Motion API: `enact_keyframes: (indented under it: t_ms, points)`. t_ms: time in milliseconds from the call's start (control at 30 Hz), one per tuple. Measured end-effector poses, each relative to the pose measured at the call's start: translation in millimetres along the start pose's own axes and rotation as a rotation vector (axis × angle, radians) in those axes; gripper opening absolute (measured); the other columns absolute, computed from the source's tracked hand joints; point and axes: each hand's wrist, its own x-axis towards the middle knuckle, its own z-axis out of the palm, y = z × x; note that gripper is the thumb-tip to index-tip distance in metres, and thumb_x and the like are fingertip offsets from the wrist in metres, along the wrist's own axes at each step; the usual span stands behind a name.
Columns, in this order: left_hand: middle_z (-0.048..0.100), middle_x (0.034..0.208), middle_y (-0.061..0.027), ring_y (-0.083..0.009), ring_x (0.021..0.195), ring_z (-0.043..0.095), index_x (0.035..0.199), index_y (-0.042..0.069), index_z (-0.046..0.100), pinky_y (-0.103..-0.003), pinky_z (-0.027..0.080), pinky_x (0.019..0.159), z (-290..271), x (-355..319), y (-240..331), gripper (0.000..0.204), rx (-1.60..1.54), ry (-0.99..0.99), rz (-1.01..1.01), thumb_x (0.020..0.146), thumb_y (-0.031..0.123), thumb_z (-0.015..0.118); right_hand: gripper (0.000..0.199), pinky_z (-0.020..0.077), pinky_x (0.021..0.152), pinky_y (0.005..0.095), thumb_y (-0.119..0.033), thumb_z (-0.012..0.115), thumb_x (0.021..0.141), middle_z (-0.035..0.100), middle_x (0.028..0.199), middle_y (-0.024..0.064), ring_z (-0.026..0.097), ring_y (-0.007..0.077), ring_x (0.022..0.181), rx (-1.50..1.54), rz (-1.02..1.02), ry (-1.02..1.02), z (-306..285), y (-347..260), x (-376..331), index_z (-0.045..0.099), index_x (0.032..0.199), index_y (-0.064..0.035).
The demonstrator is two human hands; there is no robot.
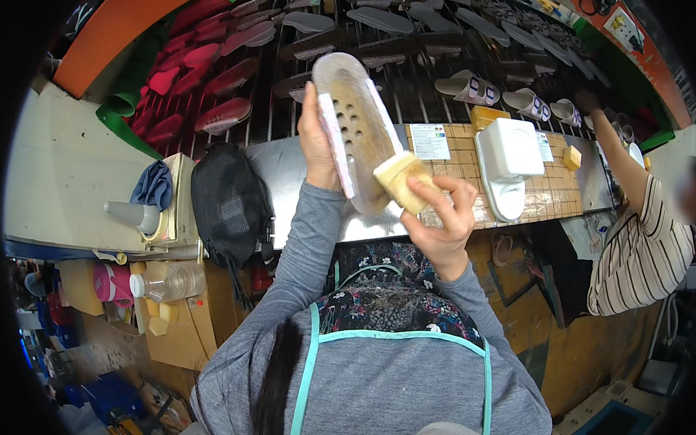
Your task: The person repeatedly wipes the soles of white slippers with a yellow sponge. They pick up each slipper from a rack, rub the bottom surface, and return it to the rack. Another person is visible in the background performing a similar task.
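My left hand [320, 144] grips a pale, see-through slipper sole [382, 125] by its left edge and holds it upright above the metal bench edge. Several round holes run through the sole's middle, and a pinkish-white strip stands along its left side. Between the thumb and fingers of my right hand [443, 228] is a yellow sponge block [400, 178], browned on top. The sponge touches the lower right end of the sole. A white plastic dispenser [511, 154] stands right of my right hand on a cardboard-patterned sheet [469, 156].
Beyond the bench, a slatted rack [290, 112] carries rows of grey and red soles and printed slippers [466, 87]. A black backpack [230, 202] sits left of my left forearm. At right, a co-worker in a striped shirt [638, 262] reaches toward the rack.
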Motion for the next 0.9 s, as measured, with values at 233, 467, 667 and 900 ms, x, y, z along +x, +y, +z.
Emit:
enact_keyframes:
  t_ms: [233, 467, 667, 900]
  points:
    - [0.067, 0.080, -0.0048, -0.0121, 0.066, 0.066, 0.099, 0.004, 0.064, -0.026, 0.057, 0.058, 17.7, -6.7, 3.7, 0.049, -0.116, 0.126, -0.004, 0.096, 0.051, 0.052, 0.048, 0.0452, 0.080, 0.0341, -0.009, 0.075, 0.056, 0.061, 0.099, 0.0104, 0.057, 0.0248, 0.089, 0.128, 0.041, 0.079, -5.8, -3.8, 8.8, 0.075, 0.104, -0.0135]
    - [0.064, 0.069, 0.0008, -0.0067, 0.058, 0.057, 0.080, 0.008, 0.068, -0.021, 0.046, 0.052, 57.4, -21.0, -28.1, 0.040, 0.077, 0.068, 0.079, 0.097, 0.042, 0.057, 0.049, 0.0434, 0.080, 0.0340, -0.009, 0.073, 0.060, 0.061, 0.099, 0.0087, 0.059, 0.0224, 0.088, 0.041, -0.032, 0.080, -4.1, 16.6, 48.4, 0.072, 0.109, -0.0123]
    - [0.069, 0.088, -0.0084, -0.0140, 0.070, 0.068, 0.103, 0.000, 0.066, -0.027, 0.057, 0.063, 21.1, 7.2, -0.4, 0.049, -0.063, 0.200, 0.097, 0.096, 0.046, 0.055, 0.046, 0.0397, 0.081, 0.0339, -0.011, 0.074, 0.058, 0.062, 0.095, 0.0076, 0.059, 0.0218, 0.088, 0.123, 0.074, -0.093, -10.1, -7.2, -8.1, 0.074, 0.104, -0.0131]
    - [0.069, 0.086, -0.0069, -0.0129, 0.069, 0.067, 0.102, 0.000, 0.066, -0.027, 0.056, 0.062, 27.7, 8.9, -15.7, 0.048, 0.075, 0.225, 0.190, 0.096, 0.046, 0.055, 0.052, 0.0447, 0.083, 0.0347, -0.003, 0.074, 0.055, 0.060, 0.100, 0.0092, 0.057, 0.0244, 0.088, 0.218, 0.140, 0.046, -3.8, -5.6, -14.6, 0.074, 0.106, -0.0147]
